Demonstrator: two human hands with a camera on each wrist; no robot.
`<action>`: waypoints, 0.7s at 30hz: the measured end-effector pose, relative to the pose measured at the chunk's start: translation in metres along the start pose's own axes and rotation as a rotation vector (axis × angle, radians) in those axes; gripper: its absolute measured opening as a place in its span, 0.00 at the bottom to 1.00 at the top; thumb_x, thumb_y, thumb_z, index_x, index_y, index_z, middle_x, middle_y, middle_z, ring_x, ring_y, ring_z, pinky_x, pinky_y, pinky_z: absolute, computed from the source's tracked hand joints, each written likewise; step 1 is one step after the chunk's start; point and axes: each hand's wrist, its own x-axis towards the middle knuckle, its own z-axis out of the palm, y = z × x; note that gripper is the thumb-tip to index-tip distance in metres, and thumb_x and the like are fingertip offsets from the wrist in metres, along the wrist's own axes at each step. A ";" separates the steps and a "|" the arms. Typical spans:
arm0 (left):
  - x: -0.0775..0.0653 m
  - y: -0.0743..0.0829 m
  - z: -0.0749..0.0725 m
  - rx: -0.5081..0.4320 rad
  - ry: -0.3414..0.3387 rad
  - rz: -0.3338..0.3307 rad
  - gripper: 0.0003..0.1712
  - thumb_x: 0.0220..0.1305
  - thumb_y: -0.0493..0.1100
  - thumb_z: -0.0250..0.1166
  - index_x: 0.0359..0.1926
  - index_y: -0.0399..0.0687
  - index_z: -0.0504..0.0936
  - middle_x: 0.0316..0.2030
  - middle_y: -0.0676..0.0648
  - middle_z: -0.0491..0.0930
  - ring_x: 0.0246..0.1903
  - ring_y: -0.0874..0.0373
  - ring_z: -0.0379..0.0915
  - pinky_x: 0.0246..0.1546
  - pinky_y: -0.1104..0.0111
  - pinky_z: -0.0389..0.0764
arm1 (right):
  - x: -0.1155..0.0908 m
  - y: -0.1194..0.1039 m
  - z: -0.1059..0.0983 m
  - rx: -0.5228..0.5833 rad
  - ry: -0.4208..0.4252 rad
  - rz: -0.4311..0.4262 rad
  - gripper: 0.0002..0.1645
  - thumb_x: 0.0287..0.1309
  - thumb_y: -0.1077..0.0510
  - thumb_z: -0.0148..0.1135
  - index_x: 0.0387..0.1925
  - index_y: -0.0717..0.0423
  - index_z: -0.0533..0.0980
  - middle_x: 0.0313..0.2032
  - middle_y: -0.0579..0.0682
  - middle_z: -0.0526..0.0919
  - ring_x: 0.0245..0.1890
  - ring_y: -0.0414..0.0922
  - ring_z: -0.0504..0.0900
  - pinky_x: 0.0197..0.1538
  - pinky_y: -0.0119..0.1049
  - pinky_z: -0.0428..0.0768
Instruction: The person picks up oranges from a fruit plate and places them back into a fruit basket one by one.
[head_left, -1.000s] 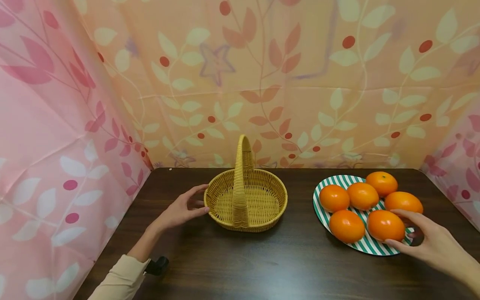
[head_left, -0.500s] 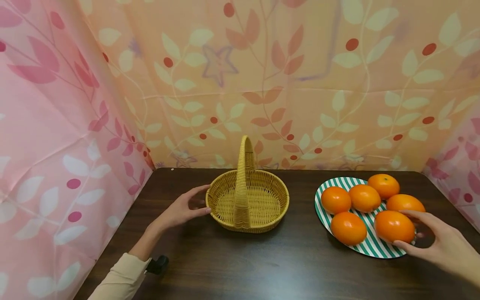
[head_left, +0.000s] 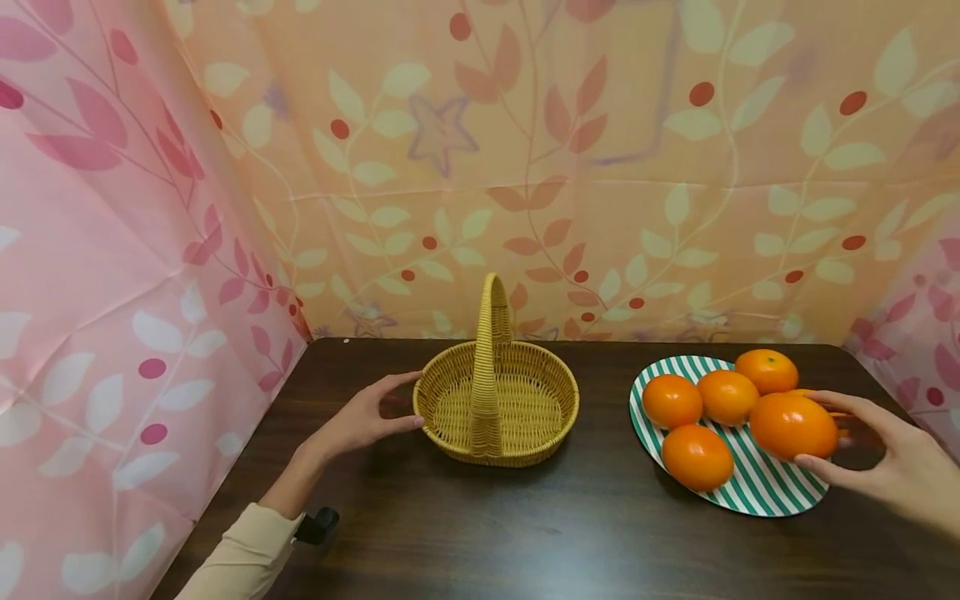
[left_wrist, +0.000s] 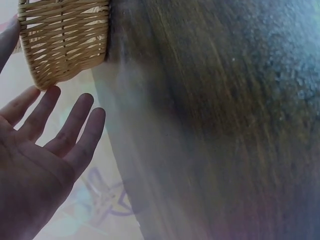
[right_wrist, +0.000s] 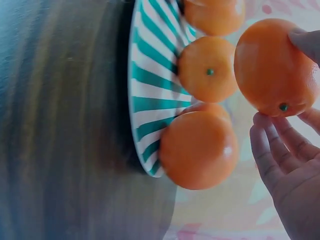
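My right hand [head_left: 892, 454] pinches an orange [head_left: 793, 427] between thumb and fingers. In the right wrist view this orange is raised above the striped plate [right_wrist: 142, 90], its green stem mark turned toward the fingers. The oval green-and-white plate [head_left: 780, 492] carries several other oranges, one of them mostly hidden behind the held one. At the left, my left hand [head_left: 360, 421] has its thumb and fingertips at the left rim of a yellow wicker basket [head_left: 532, 404]. Its fingers [left_wrist: 82, 107] extend loosely in the left wrist view. Nothing lies in the basket.
A tall arched handle [head_left: 486, 367] spans the basket. Dark wood table [head_left: 525, 533] extends between basket and plate and in front of them. Floral cloth [head_left: 600, 208] hangs behind the table and at both sides. A dark strap piece [head_left: 318, 527] shows at the left wrist.
My right hand has gripped the front-right orange and lifted it off the plate, slightly up and to the right. The left hand stays at the basket rim.
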 end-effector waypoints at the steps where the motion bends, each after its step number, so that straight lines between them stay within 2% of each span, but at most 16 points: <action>1: 0.000 0.000 0.000 0.005 0.000 0.001 0.43 0.64 0.49 0.74 0.74 0.42 0.67 0.69 0.37 0.67 0.59 0.35 0.73 0.54 0.45 0.78 | 0.002 -0.001 -0.001 0.005 -0.002 0.001 0.53 0.27 0.75 0.86 0.62 0.66 0.74 0.51 0.28 0.77 0.39 0.23 0.79 0.40 0.14 0.75; 5: 0.002 0.000 -0.001 0.013 -0.003 0.001 0.43 0.63 0.49 0.74 0.74 0.41 0.67 0.69 0.37 0.67 0.59 0.34 0.73 0.54 0.44 0.77 | 0.008 -0.008 -0.002 0.026 -0.028 0.027 0.49 0.32 0.75 0.84 0.63 0.63 0.74 0.52 0.34 0.77 0.39 0.25 0.80 0.40 0.16 0.77; 8: 0.002 0.001 -0.003 0.027 -0.002 -0.002 0.43 0.63 0.50 0.74 0.74 0.41 0.67 0.69 0.37 0.68 0.58 0.34 0.73 0.53 0.46 0.79 | 0.013 -0.016 -0.002 0.022 -0.063 0.078 0.47 0.39 0.71 0.83 0.64 0.58 0.74 0.52 0.36 0.77 0.39 0.26 0.80 0.37 0.18 0.78; 11: 0.001 0.002 -0.004 0.036 -0.007 -0.002 0.43 0.63 0.50 0.74 0.74 0.41 0.67 0.69 0.36 0.68 0.58 0.33 0.73 0.51 0.48 0.81 | 0.021 -0.025 0.000 0.022 -0.089 0.104 0.46 0.42 0.68 0.83 0.65 0.55 0.74 0.51 0.38 0.77 0.39 0.27 0.81 0.36 0.20 0.80; 19: 0.001 0.004 -0.005 0.036 -0.027 -0.023 0.44 0.64 0.51 0.74 0.74 0.40 0.66 0.69 0.35 0.67 0.59 0.31 0.72 0.51 0.47 0.80 | 0.045 -0.042 0.011 0.042 -0.100 0.061 0.49 0.39 0.69 0.84 0.66 0.54 0.74 0.53 0.34 0.78 0.42 0.27 0.80 0.43 0.15 0.75; 21: 0.001 0.004 -0.004 0.038 -0.030 -0.030 0.44 0.64 0.51 0.74 0.74 0.41 0.66 0.69 0.35 0.67 0.59 0.31 0.71 0.51 0.46 0.80 | 0.050 -0.047 0.014 0.056 -0.112 0.042 0.49 0.39 0.69 0.84 0.67 0.53 0.74 0.53 0.37 0.79 0.43 0.27 0.81 0.44 0.16 0.75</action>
